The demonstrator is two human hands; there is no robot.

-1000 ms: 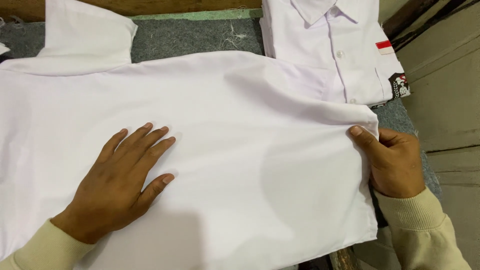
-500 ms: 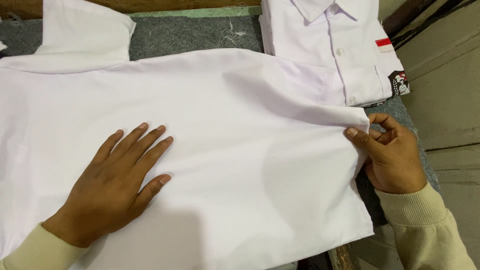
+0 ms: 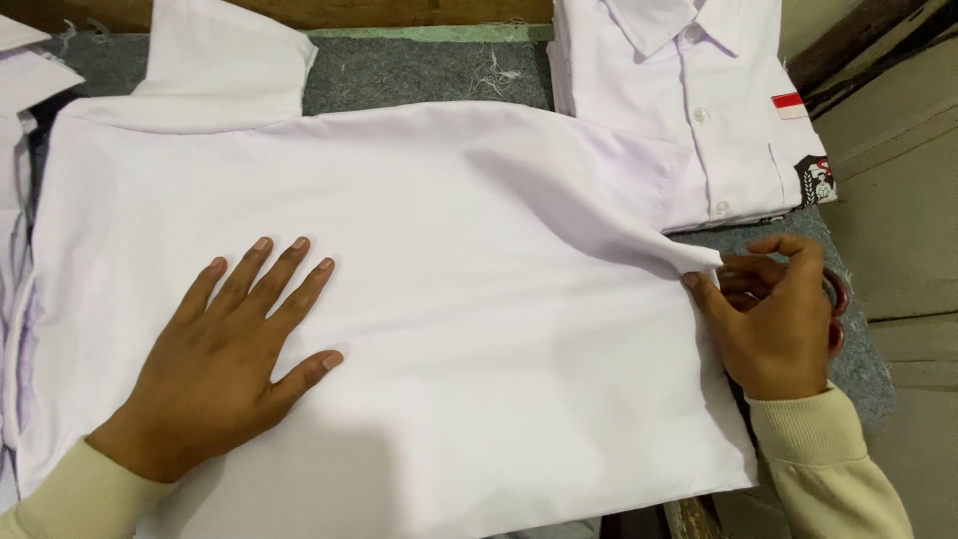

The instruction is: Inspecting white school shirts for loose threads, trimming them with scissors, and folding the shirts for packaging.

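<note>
A white shirt (image 3: 469,260) lies spread flat, back side up, across a grey felt-covered table (image 3: 419,72). My left hand (image 3: 225,354) rests flat on the cloth at the lower left, fingers spread apart. My right hand (image 3: 773,314) is at the shirt's right edge and pinches a corner of the fabric between thumb and fingers, lifting it slightly. One short sleeve (image 3: 225,60) of the shirt sticks up at the top left. Both my wrists wear cream knit cuffs.
A folded white shirt (image 3: 689,100) with collar, buttons, a red-and-white patch and a dark badge lies at the top right. More white cloth (image 3: 30,60) shows at the far left edge. Beige boards (image 3: 898,200) run along the right, past the table edge.
My right hand has shifted from lying on the shirt's right edge to pinching its corner with curled fingers. My left hand has barely moved.
</note>
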